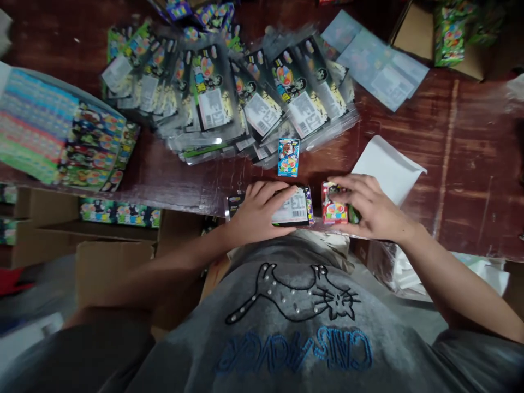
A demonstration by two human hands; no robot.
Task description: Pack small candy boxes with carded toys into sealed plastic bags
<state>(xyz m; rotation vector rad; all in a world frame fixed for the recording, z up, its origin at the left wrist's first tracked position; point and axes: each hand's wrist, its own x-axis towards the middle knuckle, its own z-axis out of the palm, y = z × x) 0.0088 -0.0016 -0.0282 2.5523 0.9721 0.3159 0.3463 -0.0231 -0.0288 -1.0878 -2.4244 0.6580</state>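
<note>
My left hand (260, 210) lies with curled fingers over a clear plastic packet with a printed barcode card (295, 208) at the near edge of the dark wooden table (470, 164). My right hand (368, 207) is closed around a small red box (333, 206) just to the right of the packet. A small blue box (288, 157) lies flat a little farther out, untouched.
A spread heap of the same clear packets (229, 98) covers the middle of the table. Stacked colourful boxes (61, 136) sit at the left, a white sheet (387, 166) by my right hand, pale cards (376, 60) and cardboard boxes (446, 38) at far right.
</note>
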